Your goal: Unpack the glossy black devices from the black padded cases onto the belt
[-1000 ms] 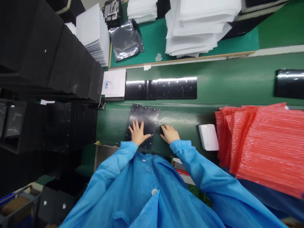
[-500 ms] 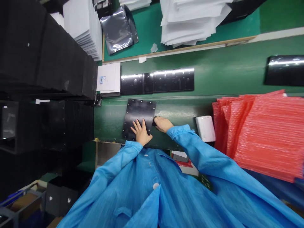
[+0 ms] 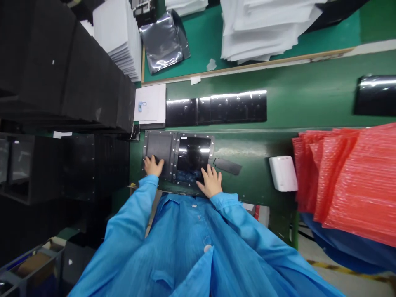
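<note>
A black folding case with studded edges lies opened out on the green bench. Its left half [image 3: 159, 144] is a matt panel, and its right half [image 3: 194, 154] has a glossy dark face with a small white label. My left hand [image 3: 152, 166] rests on the lower part of the left panel, fingers spread. My right hand [image 3: 210, 181] lies with its fingers apart at the lower right edge of the glossy half. Just right of the case a thin dark grey strip [image 3: 228, 166] lies flat on the bench, apart from both hands.
Glossy black panels [image 3: 238, 106] lie in a row behind the case. To the right are a white box-shaped object [image 3: 283, 173] and a stack of red bubble-wrap bags [image 3: 355, 177]. Black boxes [image 3: 77, 78] are piled at left. White sheets [image 3: 266, 29] sit on the back shelf.
The studded black piece, a single panel before, is now opened into two halves. My left hand moved left onto one half. My right hand opened, and the grey strip now lies on the bench.
</note>
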A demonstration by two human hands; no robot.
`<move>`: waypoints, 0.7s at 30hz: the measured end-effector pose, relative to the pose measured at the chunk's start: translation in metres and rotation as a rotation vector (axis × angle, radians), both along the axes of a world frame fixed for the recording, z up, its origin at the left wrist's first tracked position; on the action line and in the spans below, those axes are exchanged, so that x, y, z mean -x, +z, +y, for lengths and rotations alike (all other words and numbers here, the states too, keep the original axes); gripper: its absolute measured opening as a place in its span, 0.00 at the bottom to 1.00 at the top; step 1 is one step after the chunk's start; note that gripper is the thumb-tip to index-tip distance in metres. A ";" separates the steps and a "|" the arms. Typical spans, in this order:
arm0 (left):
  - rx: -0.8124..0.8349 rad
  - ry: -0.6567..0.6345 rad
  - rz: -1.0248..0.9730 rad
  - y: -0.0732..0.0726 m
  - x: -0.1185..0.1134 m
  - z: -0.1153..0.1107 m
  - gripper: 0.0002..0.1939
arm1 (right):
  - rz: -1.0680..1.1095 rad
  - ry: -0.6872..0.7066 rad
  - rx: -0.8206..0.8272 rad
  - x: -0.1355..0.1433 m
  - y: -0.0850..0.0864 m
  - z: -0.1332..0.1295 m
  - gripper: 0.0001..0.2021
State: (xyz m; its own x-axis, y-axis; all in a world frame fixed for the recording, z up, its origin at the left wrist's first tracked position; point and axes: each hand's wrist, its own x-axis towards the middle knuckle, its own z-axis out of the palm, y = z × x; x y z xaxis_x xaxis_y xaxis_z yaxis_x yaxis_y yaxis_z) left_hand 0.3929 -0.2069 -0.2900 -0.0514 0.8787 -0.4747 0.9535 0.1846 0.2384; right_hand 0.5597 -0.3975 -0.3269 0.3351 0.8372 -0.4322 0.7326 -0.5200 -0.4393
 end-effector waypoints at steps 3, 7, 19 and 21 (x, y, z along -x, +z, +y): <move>0.119 -0.249 -0.031 -0.016 -0.023 -0.050 0.47 | 0.203 -0.402 -0.080 -0.006 -0.012 0.016 0.34; 0.174 -0.196 -0.167 -0.012 -0.028 -0.068 0.53 | 0.476 -0.647 -0.190 -0.018 -0.011 0.038 0.32; 0.099 0.284 -0.946 0.109 0.012 -0.058 0.25 | 0.175 -0.526 -0.293 -0.194 0.055 0.090 0.40; -0.227 0.290 -0.737 0.147 0.057 -0.061 0.22 | -0.077 -0.624 -0.123 -0.231 0.051 0.095 0.44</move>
